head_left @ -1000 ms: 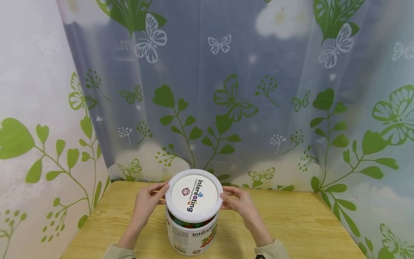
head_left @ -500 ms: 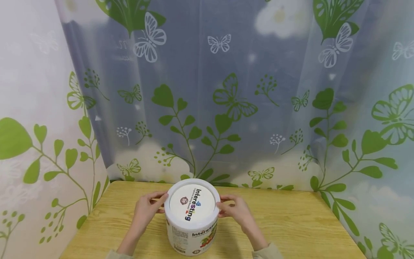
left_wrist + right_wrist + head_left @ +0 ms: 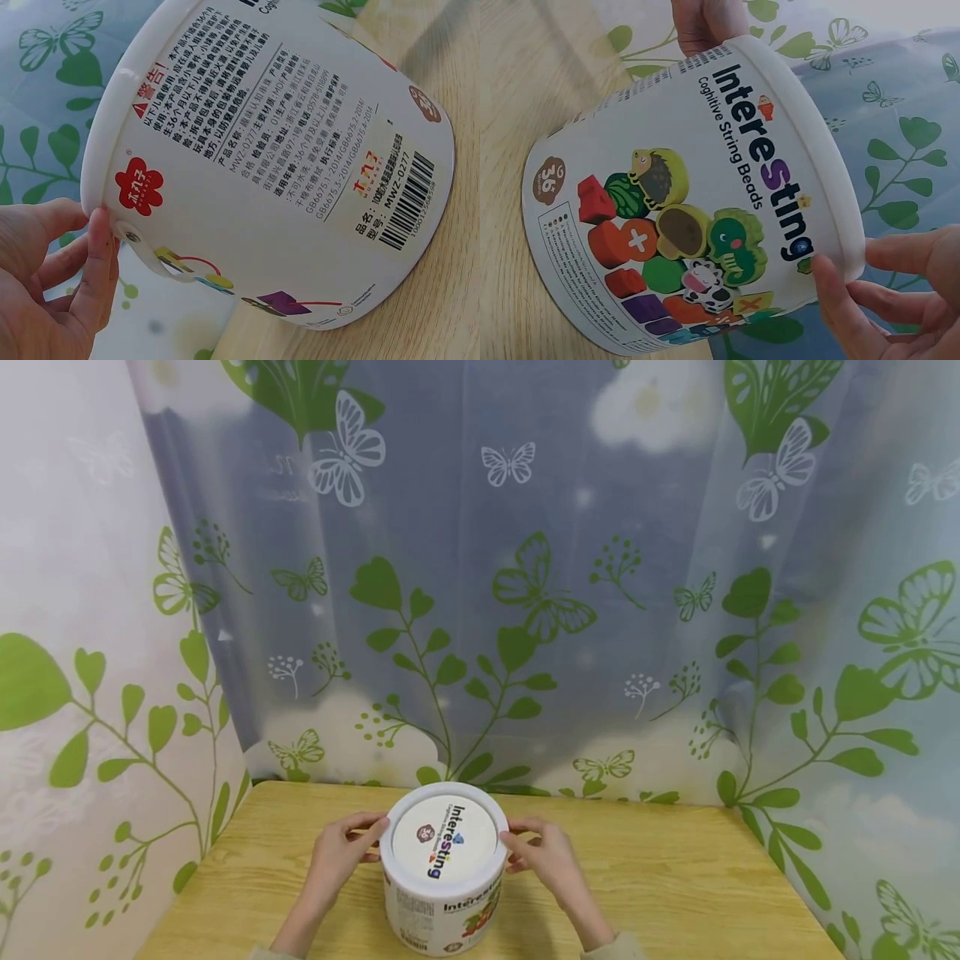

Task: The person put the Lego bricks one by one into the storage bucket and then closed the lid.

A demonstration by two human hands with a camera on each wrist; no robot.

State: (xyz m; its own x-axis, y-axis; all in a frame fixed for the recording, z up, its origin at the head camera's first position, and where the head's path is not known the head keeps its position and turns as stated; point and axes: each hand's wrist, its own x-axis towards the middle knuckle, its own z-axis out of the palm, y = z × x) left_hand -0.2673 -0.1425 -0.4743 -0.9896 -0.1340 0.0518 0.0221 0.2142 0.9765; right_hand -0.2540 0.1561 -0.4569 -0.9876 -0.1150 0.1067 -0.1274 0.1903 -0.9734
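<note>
A white round lid [image 3: 446, 835] printed "Interesting" sits on the white bucket [image 3: 414, 914], its rim down around the bucket's top. My left hand [image 3: 336, 853] grips the lid's left edge between thumb and fingers. Opposite it, my right hand [image 3: 549, 860] holds the right edge the same way. The left wrist view has the bucket wall [image 3: 262, 262] with printed text, a barcode and a handle hinge [image 3: 133, 237] beside my fingers. Pictures of string beads cover the bucket side [image 3: 682, 225] in the right wrist view. What is inside is hidden by the lid.
The bucket stands on a light wooden table [image 3: 675, 877], close to its near side. Behind the table hangs a curtain [image 3: 570, 677] printed with leaves and butterflies, which also runs along both sides.
The lid was raised above the bucket with colourful contents showing in the gap. Both hands have brought it down onto the rim, and the gap is gone.
</note>
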